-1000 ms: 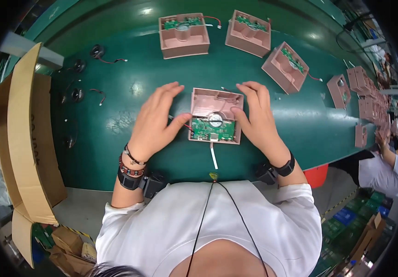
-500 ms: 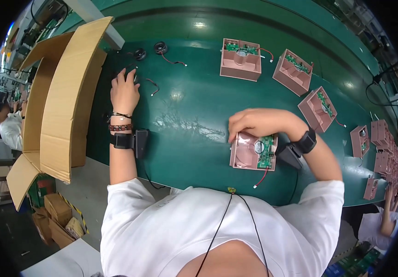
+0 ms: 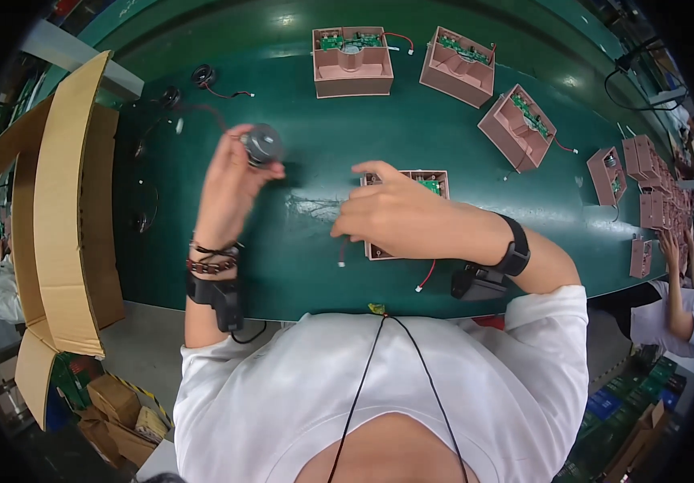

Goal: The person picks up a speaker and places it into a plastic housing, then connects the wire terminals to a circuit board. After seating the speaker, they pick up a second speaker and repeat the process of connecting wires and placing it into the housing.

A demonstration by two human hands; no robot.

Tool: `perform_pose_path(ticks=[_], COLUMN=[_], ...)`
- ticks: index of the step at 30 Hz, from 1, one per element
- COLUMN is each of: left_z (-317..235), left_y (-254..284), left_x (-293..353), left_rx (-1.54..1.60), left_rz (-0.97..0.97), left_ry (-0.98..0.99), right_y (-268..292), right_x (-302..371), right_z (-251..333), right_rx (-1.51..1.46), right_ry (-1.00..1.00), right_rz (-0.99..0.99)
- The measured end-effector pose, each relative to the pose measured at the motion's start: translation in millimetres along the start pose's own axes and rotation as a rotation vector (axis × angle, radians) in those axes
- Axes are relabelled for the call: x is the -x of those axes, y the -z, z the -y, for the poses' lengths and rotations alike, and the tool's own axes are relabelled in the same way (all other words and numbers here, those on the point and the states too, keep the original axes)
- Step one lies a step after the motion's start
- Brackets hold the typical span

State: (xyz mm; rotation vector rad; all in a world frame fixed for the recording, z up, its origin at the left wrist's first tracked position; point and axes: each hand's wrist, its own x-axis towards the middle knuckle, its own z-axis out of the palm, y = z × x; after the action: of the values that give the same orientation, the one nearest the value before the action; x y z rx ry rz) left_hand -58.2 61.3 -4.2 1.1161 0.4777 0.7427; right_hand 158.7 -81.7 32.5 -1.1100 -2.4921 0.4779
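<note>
On the green worktop (image 3: 306,274), a pink housing (image 3: 376,250) lies beneath the right hand (image 3: 387,211), whose fingers (image 3: 352,219) are half-bent; whether they grip cannot be determined. The left hand (image 3: 231,181) has its fingers closed around a dark round speaker (image 3: 263,145), left of the housing.

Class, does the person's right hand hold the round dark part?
No, the left hand holds the round dark part.

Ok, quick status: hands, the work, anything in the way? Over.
Left hand gripping round dark speaker-like part. Right hand over open pink plastic box with green circuit board, grip unclear. That hand hides much of the box's inside.
</note>
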Motion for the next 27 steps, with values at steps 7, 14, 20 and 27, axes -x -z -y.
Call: perform_pose_path(ticks=[7,14,20,27], left_z=[20,25,25,28], left_y=[-41,-75,-77,-80], left_x=[18,15,14,19], left_rx=[-0.004,-0.185,-0.344,-0.371], left_rz=[0.179,0.293,0.289,0.247], left_ry=[0.019,-0.016,0.005,0.137], right_y=[24,20,-15,-20], right_x=[41,49,39,35], right_z=[2,9,21,23], right_rx=[-0.741,-1.195,-0.123,-0.121], right_ry=[-0.342,-0.727,-0.431,-0.515], right_rz=[-0.189,-0.321,-0.561,-0.512])
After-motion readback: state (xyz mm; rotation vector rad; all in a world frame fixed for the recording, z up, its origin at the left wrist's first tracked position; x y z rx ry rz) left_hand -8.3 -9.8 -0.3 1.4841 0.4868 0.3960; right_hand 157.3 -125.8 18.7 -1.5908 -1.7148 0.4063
